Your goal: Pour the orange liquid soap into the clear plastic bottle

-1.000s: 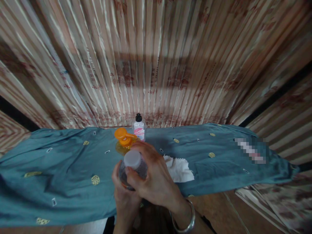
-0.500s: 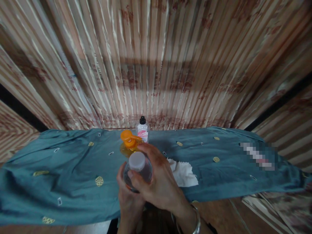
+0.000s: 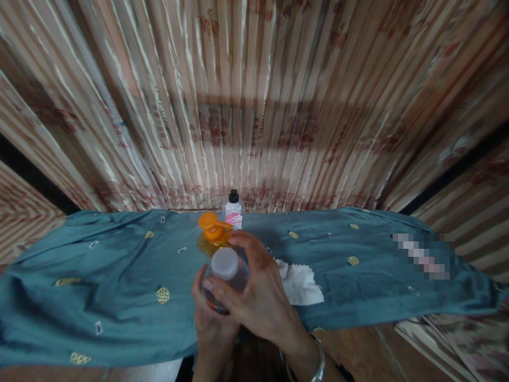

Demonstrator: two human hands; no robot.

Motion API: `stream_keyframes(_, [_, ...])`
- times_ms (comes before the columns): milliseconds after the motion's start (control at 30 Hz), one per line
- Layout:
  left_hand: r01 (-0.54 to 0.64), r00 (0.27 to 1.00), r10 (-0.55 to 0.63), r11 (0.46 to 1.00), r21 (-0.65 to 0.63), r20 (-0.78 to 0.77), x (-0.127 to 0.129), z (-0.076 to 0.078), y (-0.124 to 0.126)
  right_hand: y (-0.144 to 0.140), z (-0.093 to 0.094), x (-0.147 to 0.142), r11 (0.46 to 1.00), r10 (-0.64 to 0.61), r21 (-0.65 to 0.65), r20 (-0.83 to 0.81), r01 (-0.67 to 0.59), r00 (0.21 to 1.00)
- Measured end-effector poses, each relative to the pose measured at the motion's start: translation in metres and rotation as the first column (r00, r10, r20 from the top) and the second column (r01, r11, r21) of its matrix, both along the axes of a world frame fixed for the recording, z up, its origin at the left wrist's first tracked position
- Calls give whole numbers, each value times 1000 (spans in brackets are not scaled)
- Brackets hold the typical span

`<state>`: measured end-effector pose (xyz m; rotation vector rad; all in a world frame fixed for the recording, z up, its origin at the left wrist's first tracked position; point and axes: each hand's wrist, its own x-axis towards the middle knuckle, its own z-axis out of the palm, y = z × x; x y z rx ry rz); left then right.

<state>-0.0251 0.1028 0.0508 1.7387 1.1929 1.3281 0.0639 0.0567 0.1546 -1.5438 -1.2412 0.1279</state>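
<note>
Clear bottle (image 3: 226, 278) with white cap (image 3: 225, 262), writing unreadable, sits in both grips: left hand (image 3: 210, 318), right hand (image 3: 258, 297).

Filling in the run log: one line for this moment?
left hand: holds clear bottle | right hand: wrapped round bottle below white cap | behind: orange-capped bottle, white cloth

Left hand (image 3: 210, 318) and right hand (image 3: 254, 297) are cupped together, fingers curled in a firm grip.
</note>
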Motion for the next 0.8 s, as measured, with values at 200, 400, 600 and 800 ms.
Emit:
stream_keyframes(200, [55,998,-58,996,-67,-38,-5,-1,3,2,1,0,1000,29,14,-55,-28,998])
stream_keyframes(400, [70,997,-72,996,-59,-33,-4,6,-1,-4,6,6,983,158,119,-177,-139,971])
stream_keyframes(600, [75,997,-75,997,7,-22,-2,6,0,-23,11,40,996,23,89,-287,3,958])
stream_keyframes(800, [73,997,-73,997,9,-11,0,7,2,-83,-38,101,957,-280,-124,-147,263,949])
